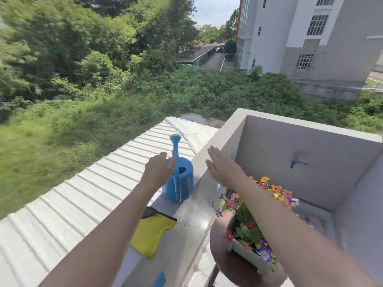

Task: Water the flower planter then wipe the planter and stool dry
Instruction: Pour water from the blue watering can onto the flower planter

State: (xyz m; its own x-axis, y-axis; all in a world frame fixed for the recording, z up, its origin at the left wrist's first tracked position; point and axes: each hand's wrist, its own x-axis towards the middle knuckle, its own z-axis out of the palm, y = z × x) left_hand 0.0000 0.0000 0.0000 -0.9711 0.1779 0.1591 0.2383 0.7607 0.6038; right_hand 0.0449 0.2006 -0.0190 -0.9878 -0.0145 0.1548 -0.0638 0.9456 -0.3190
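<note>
Left hand (158, 169), open and empty, beside the watering can (179, 181): rigid plastic, likely water-heavy; best gripped by its handle

Blue plastic watering can (179, 181) – upright on flat top of pale balcony ledge (187, 230), long spout with round rose head pointing up and away, thin curved handle facing camera.

Yellow cloth with dark edge (150, 233) – crumpled on same ledge, nearer camera, well apart from can.

White rectangular planter (251, 258) – full of mixed red, orange, pink, purple flowers and green leaves, set on round dark-brown stool (232, 264) just inside ledge, below its top.
</note>
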